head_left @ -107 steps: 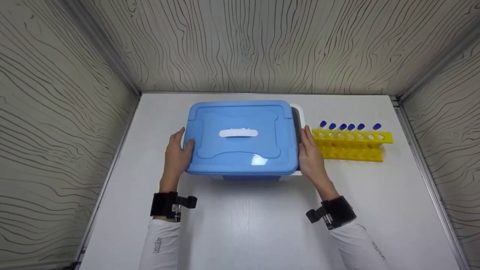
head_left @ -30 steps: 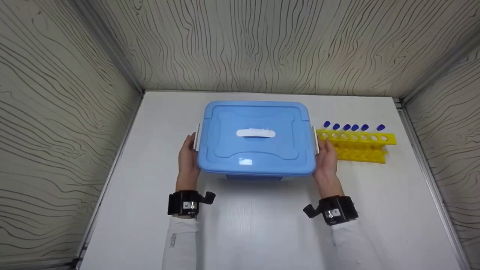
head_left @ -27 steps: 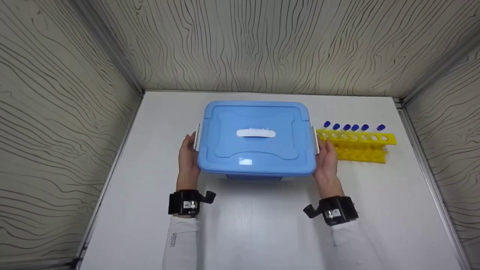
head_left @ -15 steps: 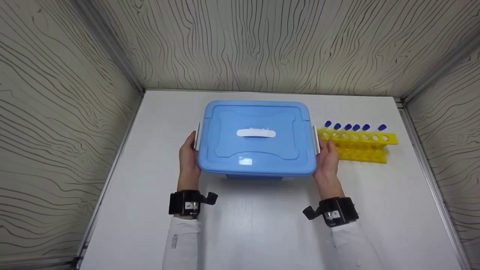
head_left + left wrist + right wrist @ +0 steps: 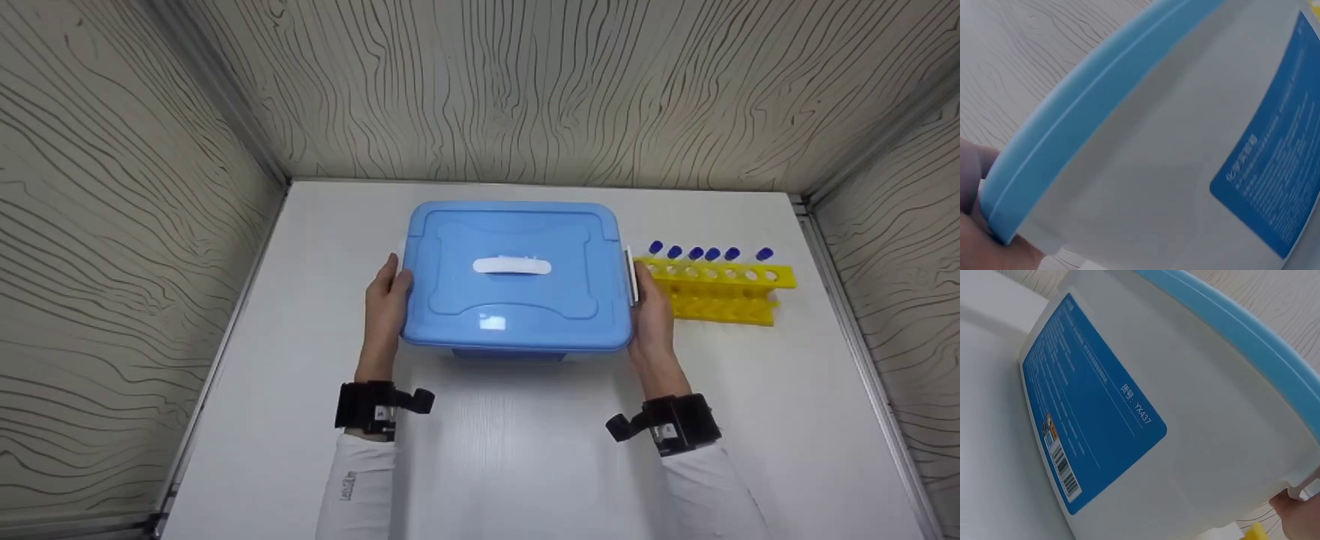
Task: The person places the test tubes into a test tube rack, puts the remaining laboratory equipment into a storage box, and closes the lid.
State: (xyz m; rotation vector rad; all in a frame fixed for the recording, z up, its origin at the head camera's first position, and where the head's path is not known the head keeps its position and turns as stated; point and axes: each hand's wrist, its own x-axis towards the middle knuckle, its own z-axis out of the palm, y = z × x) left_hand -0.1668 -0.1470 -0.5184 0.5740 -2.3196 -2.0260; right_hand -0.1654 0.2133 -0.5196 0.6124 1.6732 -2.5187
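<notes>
A lidded plastic storage box stands mid-table; its blue lid [image 5: 514,232] has a white carrying handle [image 5: 512,265] on top. The wrist views show pale walls [image 5: 1202,422] with a blue printed label [image 5: 1089,405]. My left hand [image 5: 384,307] lies against the box's left end, thumb at the lid's edge; it hides the left latch in the head view. My right hand [image 5: 652,311] is at the right end, fingers beside the white right latch [image 5: 631,276], which sticks out from the lid. What is inside the box is hidden.
A yellow test tube rack [image 5: 720,277] stands just right of the box, close to my right hand. Several tubes with blue caps [image 5: 696,253] show behind its top. The white table [image 5: 487,450] is bounded by patterned walls [image 5: 487,90].
The lid, earlier shifted left with the box's rim bare at right, now sits centred. The left latch, sticking out half a second ago, is out of sight; my left thumb has come onto that edge.
</notes>
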